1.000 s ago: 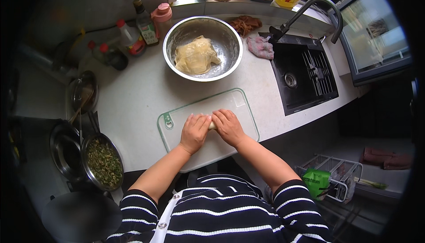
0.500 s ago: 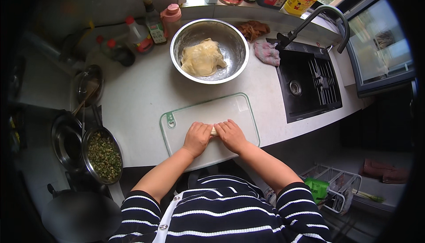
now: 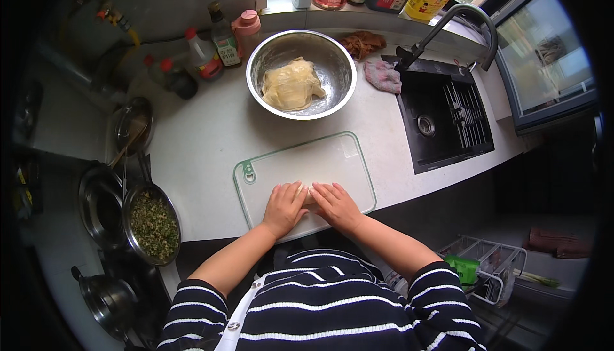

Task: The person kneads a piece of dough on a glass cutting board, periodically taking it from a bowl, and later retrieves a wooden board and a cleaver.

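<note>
On the white, green-rimmed cutting board [image 3: 294, 161], a small pale piece of dough [image 3: 311, 195] lies mostly hidden under my fingers. My left hand [image 3: 283, 211] rests over its left side with the fingers stretched out flat. From the other side my right hand [image 3: 337, 207] covers the dough's right end, also flat, its fingertips close to those of the left. Beyond the board stands a wide steel bowl [image 3: 349, 87] with a large lump of dough [image 3: 291, 85] in it.
At the left are a pan of chopped green filling [image 3: 153, 223], a dark wok [image 3: 96, 207] and a steel pot [image 3: 109, 303]. Several bottles [image 3: 224, 37] line the back left. A black sink [image 3: 425, 156] with a tall faucet [image 3: 489, 37] lies right, beside a cloth [image 3: 384, 76].
Both hands have gone from curled around the dough to lying flatter over it, with fingers straighter. The view has shifted slightly, and the pot at the lower left now shows clearly.
</note>
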`<state>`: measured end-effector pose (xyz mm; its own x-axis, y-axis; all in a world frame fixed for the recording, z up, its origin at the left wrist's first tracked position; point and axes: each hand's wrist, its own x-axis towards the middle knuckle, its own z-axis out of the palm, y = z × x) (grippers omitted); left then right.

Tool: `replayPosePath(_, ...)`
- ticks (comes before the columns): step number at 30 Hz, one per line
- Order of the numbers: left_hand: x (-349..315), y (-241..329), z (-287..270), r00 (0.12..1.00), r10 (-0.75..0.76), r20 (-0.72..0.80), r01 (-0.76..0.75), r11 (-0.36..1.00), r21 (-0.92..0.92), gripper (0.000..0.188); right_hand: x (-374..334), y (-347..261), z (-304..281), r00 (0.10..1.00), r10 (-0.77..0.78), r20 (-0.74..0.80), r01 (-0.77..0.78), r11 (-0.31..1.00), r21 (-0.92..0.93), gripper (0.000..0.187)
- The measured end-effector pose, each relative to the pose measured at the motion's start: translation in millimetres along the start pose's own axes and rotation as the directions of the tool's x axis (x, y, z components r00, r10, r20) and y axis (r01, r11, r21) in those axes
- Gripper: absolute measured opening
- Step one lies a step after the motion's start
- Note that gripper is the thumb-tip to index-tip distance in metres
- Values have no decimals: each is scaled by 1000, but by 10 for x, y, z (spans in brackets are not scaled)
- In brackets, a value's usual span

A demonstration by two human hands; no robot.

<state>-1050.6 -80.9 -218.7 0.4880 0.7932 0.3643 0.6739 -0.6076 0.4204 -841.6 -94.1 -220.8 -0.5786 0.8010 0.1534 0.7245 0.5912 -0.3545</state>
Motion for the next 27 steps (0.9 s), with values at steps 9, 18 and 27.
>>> replayPosePath(9,-65,-145,129,997,48,55,-40,990,-137,47,69,35,280,980,94,-178,-98,995,-16,50)
replayPosePath(18,204,235,99,990,-92,109,96,995,-32,67,-198,-10,-145,939,332,-88,-328,943,59,70)
replayPosePath(27,1288,2237,904,992,124,2,-111,890,-442,54,-1875,788,-1369,723,538,-434,-613,789,-42,68)
